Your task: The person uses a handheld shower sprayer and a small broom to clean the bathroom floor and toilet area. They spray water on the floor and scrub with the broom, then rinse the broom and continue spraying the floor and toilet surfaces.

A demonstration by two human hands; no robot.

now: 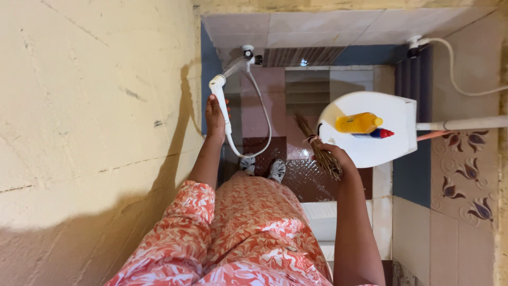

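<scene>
The left hand (215,119) is stretched forward along the yellow wall (95,106) and lies against the white spray handle (220,100); whether its fingers close around the handle I cannot tell, for only the back of the hand shows. The handle's long axis runs away from the person, up toward the wall tap (247,53), and its hose (259,132) loops down toward the feet. The right hand (333,159) is shut around a bundle of brown twigs, a small broom (317,148), whose axis slants from the fist up and to the left; it is just beside the closed white toilet lid (370,148), where a yellow bottle (359,123) lies on its side.
</scene>
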